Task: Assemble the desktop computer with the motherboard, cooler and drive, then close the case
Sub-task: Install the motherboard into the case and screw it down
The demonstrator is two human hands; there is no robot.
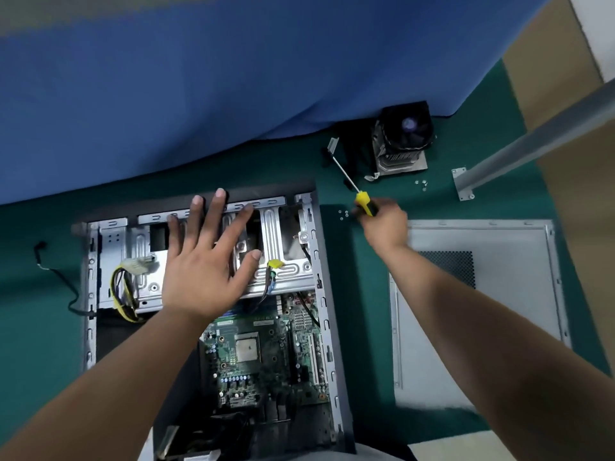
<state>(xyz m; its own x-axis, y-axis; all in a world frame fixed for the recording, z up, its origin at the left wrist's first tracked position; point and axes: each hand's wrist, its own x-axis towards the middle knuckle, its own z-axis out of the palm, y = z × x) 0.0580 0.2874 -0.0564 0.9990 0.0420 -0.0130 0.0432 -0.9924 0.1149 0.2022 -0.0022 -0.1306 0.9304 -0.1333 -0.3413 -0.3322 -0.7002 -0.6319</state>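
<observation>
The open computer case (324, 294) lies flat on the green mat. The green motherboard (259, 357) sits inside it with the bare CPU (247, 350) showing. My left hand (206, 261) lies flat, fingers spread, on the metal drive cage (286, 234) at the case's far end. To the right of the case my right hand (382, 221) grips the yellow handle of a screwdriver (352, 186), its shaft pointing away towards the cooler. The cooler (401, 141), black fan on a metal heatsink, stands on the mat at the back. The grey side panel (472, 311) lies right of the case.
Small screws lie on the mat by my right hand (343, 214) and near the cooler (422, 184). A grey metal post with a base bracket (464, 183) rises at the right. A blue cloth (199, 94) covers the back. A black cable (66, 287) trails left of the case.
</observation>
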